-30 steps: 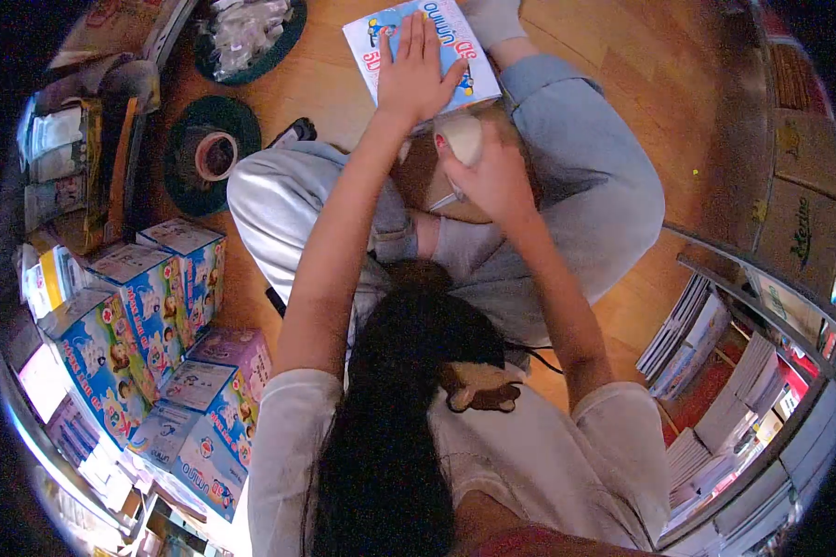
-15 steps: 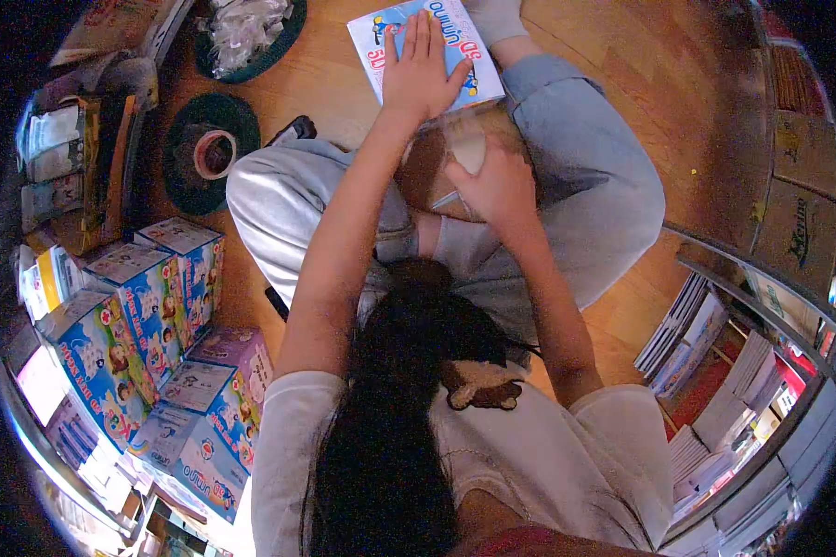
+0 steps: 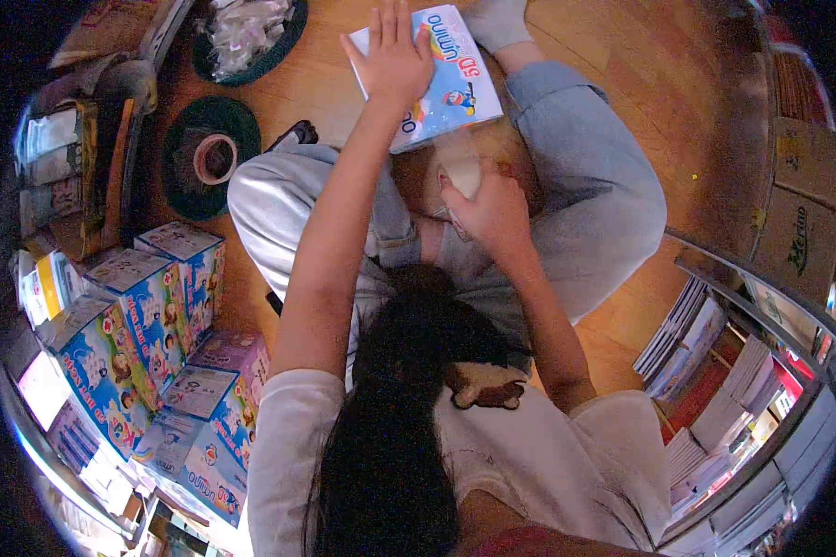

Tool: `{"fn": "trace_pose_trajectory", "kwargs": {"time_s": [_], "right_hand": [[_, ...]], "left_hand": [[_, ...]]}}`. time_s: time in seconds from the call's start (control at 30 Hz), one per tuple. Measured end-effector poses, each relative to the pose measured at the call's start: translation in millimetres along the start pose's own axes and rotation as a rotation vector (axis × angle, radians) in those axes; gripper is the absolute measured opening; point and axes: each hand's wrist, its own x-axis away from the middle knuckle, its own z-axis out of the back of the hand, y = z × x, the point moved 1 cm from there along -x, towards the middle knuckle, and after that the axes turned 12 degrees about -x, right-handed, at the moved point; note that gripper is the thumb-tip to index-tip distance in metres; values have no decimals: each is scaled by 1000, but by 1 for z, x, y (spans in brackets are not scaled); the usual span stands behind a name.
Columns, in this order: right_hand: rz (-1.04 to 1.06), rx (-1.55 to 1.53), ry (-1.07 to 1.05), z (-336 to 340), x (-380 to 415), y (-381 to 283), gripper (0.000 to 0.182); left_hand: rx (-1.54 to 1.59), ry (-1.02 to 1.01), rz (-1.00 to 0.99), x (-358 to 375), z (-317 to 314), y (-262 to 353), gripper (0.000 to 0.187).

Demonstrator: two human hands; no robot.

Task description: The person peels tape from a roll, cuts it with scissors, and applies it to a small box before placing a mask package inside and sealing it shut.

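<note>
On the wood floor before my crossed legs lies a white and blue Umino 5D box (image 3: 457,72), tilted a little. My left hand (image 3: 395,63) rests flat on its upper left part, fingers stretched out. Nearer to me, my right hand (image 3: 494,206) is curled round a whitish, rounded thing that looks like a roll of clear tape (image 3: 462,174). A faint, translucent strip (image 3: 457,139) shows between this roll and the near edge of the box. My fingers and the shade hide much of the roll.
Two dark green round mats lie at the left, one with crumpled clear plastic (image 3: 246,35), one with a tape ring (image 3: 215,159). Colourful boxes (image 3: 111,371) are stacked at lower left. Shelves of paper stacks (image 3: 734,390) and brown cartons (image 3: 794,227) stand at the right.
My left hand has slid left and up across the box. The box has shifted and more of its near print shows. My right hand has moved slightly, with the whitish roll still in it.
</note>
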Motion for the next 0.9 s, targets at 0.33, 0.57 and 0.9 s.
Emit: {"fn": "trace_pose_trajectory", "kwargs": {"time_s": [0.33,0.57,0.9], "right_hand": [[84,40,21,2,3,3,56],[49,127,45,4,5,-6,64],[65,-108,-40,30,-25,52,40]], "left_hand": [[879,-217,193,94,101,-40,19],[1377,-305,402,181,45,4,32],[1355,-769,315,161,34,-3,24]]}}
